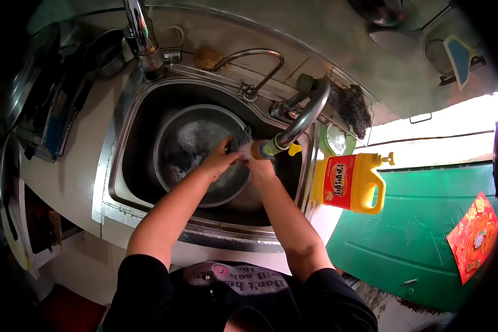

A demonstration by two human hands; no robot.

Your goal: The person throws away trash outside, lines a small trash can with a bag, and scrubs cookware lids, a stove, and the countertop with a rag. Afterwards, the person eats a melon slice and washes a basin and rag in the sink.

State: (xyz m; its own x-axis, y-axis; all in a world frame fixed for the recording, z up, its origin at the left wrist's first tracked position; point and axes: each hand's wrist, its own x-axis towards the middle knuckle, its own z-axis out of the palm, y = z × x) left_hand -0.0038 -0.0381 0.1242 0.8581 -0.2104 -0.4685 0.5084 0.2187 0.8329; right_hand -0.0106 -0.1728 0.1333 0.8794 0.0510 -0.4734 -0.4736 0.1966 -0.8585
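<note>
A steel basin with sudsy water stands in the sink. Over the basin, my left hand has its fingers apart and holds nothing that I can see. Close beside it, my right hand is under the end of the curved faucet, whose green and tan nozzle partly covers it. Splashing water blurs the spot where the hands meet, so the right fingers are hidden.
A yellow detergent jug stands right of the sink, near a green surface with a red paper decoration. A thin curved tap and a thick chrome pipe rise behind. A wire rack holds a dark scrubber.
</note>
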